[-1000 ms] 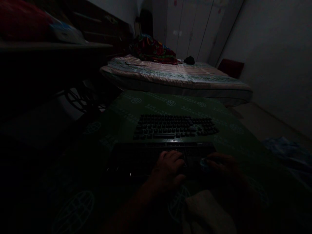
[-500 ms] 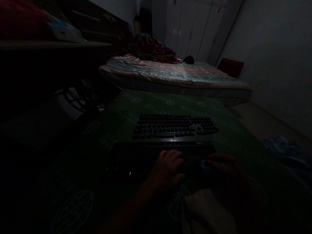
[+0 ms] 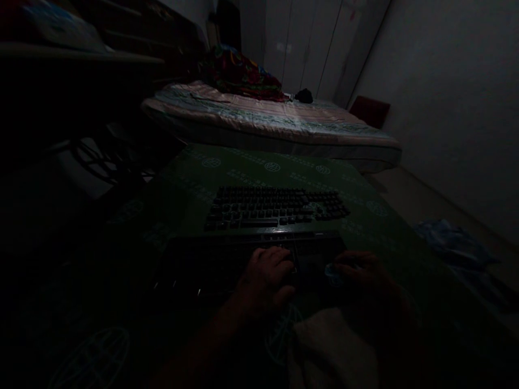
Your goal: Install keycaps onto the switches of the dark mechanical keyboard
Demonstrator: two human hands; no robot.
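A black keyboard base lies across the dark green table. My left hand rests on it right of the middle, palm down, with its fingers stretched out over the surface. Over the base's right end, my right hand is closed at the fingertips around a small pale-bluish thing, too dark to name. Behind the base, black keycaps lie on the table in rows set out like a keyboard. A light crumpled cloth lies near my right forearm.
The green table has printed globe emblems. Beyond it stands a bed with a colourful blanket. A dark shelf edge and a spoked wheel are at left. Bluish cloth lies at right.
The view has turned slightly to the right, so everything sits further left in the picture. Both hands keep nearly the same places on the keyboard base.
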